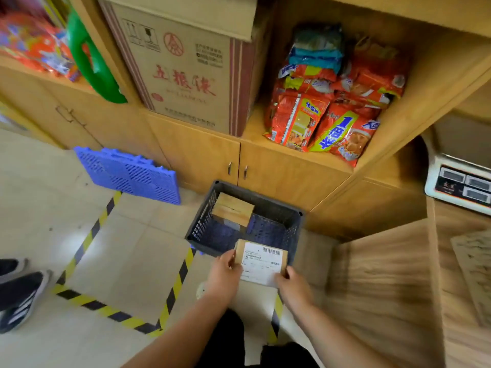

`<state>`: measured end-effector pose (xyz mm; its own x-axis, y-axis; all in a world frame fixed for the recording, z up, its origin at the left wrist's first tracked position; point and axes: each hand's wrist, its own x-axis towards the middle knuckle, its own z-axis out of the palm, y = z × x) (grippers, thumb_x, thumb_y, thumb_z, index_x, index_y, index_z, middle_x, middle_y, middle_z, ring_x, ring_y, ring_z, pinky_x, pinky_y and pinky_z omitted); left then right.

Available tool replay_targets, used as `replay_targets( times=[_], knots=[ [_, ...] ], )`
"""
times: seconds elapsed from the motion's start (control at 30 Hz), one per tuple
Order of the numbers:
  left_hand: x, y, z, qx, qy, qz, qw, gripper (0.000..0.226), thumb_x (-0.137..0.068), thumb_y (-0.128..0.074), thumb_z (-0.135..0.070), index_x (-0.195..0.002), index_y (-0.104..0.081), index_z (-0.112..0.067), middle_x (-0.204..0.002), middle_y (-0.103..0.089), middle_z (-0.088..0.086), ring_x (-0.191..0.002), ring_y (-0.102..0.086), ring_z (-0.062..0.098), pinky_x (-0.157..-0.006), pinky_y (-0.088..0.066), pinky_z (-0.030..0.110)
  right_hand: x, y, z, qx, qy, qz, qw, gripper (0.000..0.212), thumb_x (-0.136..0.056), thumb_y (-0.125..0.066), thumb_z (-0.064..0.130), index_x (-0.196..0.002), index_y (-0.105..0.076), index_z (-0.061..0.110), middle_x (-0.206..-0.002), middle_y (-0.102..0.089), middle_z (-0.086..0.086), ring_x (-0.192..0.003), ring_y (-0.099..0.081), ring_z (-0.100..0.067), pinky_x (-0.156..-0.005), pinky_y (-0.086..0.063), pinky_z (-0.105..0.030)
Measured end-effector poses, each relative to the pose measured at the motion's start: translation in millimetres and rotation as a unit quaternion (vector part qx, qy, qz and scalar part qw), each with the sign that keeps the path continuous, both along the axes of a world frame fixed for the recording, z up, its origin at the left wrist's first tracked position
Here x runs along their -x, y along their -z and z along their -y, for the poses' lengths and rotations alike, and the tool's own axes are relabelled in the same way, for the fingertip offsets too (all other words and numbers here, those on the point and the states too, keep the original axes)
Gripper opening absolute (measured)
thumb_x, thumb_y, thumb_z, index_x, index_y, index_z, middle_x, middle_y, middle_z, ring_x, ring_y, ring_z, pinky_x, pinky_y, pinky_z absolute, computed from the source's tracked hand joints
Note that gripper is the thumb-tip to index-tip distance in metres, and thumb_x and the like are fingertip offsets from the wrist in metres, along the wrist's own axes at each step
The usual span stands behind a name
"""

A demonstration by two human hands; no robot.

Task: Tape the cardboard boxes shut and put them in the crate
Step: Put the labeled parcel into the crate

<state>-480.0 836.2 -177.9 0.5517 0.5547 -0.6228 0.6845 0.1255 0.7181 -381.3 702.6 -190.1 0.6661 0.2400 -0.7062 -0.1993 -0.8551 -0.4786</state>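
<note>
Two hands carry one labelled cardboard box. The left hand curls round its left edge and the right hand pinches its lower right corner. The box hovers over the near rim of the dark crate on the floor. Judged step: placement. A second box already lies far-left inside. The next move calls for lowering into the free near-right space, then releasing both grips.

One wide-angle view from the person's head, facing forward and steeply down. The left hand and right hand, holding a cardboard box, sit low at centre, nearest the lens. The crate on the floor lies just beyond; shelves fill the top, a bench the right.
</note>
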Motion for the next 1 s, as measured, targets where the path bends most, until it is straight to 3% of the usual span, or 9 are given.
replay_targets(
  times=[0.2, 0.33, 0.4, 0.53, 0.63, 0.77, 0.83, 0.93, 1.0],
  knots=[
    [-52.9, 53.1, -60.7, 0.004, 0.086, -0.038, 0.996, 0.034, -0.087, -0.046, -0.008, -0.117, -0.057, -0.02, -0.099, -0.064, -0.006, -0.078, -0.056, 0.003, -0.056, -0.038, 0.009, -22.5, 42.0, -47.1, -0.005, 0.124, -0.023, 0.992, 0.013, -0.086, -0.062, 0.022, -0.09, -0.061, 0.009, -0.091, -0.066, -0.008, -0.083, -0.059, -0.024, -0.064, -0.04, -0.028],
    [-89.3, 106.2, -68.7, 0.005, 0.13, -0.076, 0.989, 0.041, -0.085, -0.045, -0.009, -0.124, -0.056, -0.02, -0.107, -0.06, 0.0, -0.095, -0.057, 0.018, -0.089, -0.047, 0.035, -46.5, 89.6, -59.0, 0.001, 0.186, -0.044, 0.981, 0.011, -0.086, -0.062, 0.018, -0.094, -0.063, 0.012, -0.099, -0.068, -0.009, -0.09, -0.062, -0.025, -0.079, -0.049, -0.033],
    [-108.6, 139.4, -66.5, -0.016, 0.131, -0.1, 0.986, 0.05, -0.087, -0.045, -0.009, -0.137, -0.046, -0.018, -0.115, -0.045, 0.004, -0.103, -0.05, 0.022, -0.098, -0.04, 0.033, -60.3, 121.7, -62.7, 0.013, 0.189, -0.044, 0.981, 0.015, -0.086, -0.06, 0.018, -0.1, -0.061, 0.013, -0.102, -0.067, -0.008, -0.092, -0.062, -0.026, -0.082, -0.05, -0.035],
    [-142.8, 209.0, -61.5, -0.03, 0.137, -0.084, 0.986, 0.049, -0.088, -0.044, -0.01, -0.136, -0.041, -0.018, -0.108, -0.036, -0.002, -0.094, -0.046, 0.015, -0.084, -0.04, 0.028, -91.7, 199.7, -68.5, 0.013, 0.187, -0.034, 0.982, 0.018, -0.087, -0.056, 0.013, -0.104, -0.053, 0.018, -0.098, -0.061, 0.004, -0.076, -0.057, -0.013, -0.059, -0.042, -0.019],
    [-165.3, 268.3, -62.7, -0.047, 0.171, -0.063, 0.982, 0.048, -0.088, -0.042, -0.008, -0.135, -0.039, -0.021, -0.114, -0.04, 0.002, -0.092, -0.043, 0.01, -0.082, -0.04, 0.025, -113.9, 265.5, -73.3, 0.006, 0.185, -0.026, 0.982, 0.026, -0.088, -0.056, 0.012, -0.113, -0.051, 0.019, -0.103, -0.059, 0.007, -0.083, -0.055, -0.011, -0.068, -0.039, -0.021],
    [-191.2, 354.7, -65.1, -0.086, 0.223, -0.047, 0.97, 0.069, -0.091, -0.048, -0.012, -0.148, -0.014, -0.03, -0.124, -0.034, 0.002, -0.101, -0.043, 0.013, -0.084, -0.04, 0.021, -140.9, 360.3, -83.1, -0.003, 0.199, -0.025, 0.98, 0.024, -0.089, -0.058, 0.012, -0.105, -0.044, 0.024, -0.098, -0.058, 0.008, -0.065, -0.047, 0.003, -0.049, -0.036, -0.003],
    [-201.1, 400.3, -64.2, -0.109, 0.258, -0.046, 0.959, 0.079, -0.092, -0.052, -0.015, -0.15, -0.001, -0.032, -0.133, -0.025, 0.003, -0.118, -0.037, 0.019, -0.097, -0.039, 0.023, -155.8, 406.2, -90.3, -0.003, 0.218, -0.028, 0.976, 0.024, -0.088, -0.058, 0.012, -0.104, -0.045, 0.023, -0.091, -0.057, 0.008, -0.059, -0.045, 0.004, -0.043, -0.035, -0.007],
    [-215.0, 465.2, -59.6, -0.142, 0.3, -0.068, 0.941, 0.081, -0.094, -0.053, -0.017, -0.151, 0.004, -0.026, -0.146, -0.008, 0.008, -0.136, -0.019, 0.025, -0.108, -0.029, 0.026, -175.7, 467.0, -99.5, -0.022, 0.247, -0.031, 0.968, 0.028, -0.085, -0.057, 0.006, -0.11, -0.051, 0.018, -0.088, -0.061, 0.007, -0.066, -0.056, -0.007, -0.054, -0.045, -0.022],
    [-224.5, 502.1, -56.9, -0.158, 0.313, -0.078, 0.933, 0.081, -0.093, -0.052, -0.018, -0.151, 0.005, -0.023, -0.15, -0.003, 0.011, -0.139, -0.013, 0.029, -0.108, -0.029, 0.028, -186.3, 501.2, -102.2, -0.04, 0.257, -0.029, 0.965, 0.031, -0.084, -0.056, 0.004, -0.112, -0.051, 0.018, -0.09, -0.063, 0.009, -0.071, -0.059, -0.005, -0.054, -0.045, -0.017]
  ],
)
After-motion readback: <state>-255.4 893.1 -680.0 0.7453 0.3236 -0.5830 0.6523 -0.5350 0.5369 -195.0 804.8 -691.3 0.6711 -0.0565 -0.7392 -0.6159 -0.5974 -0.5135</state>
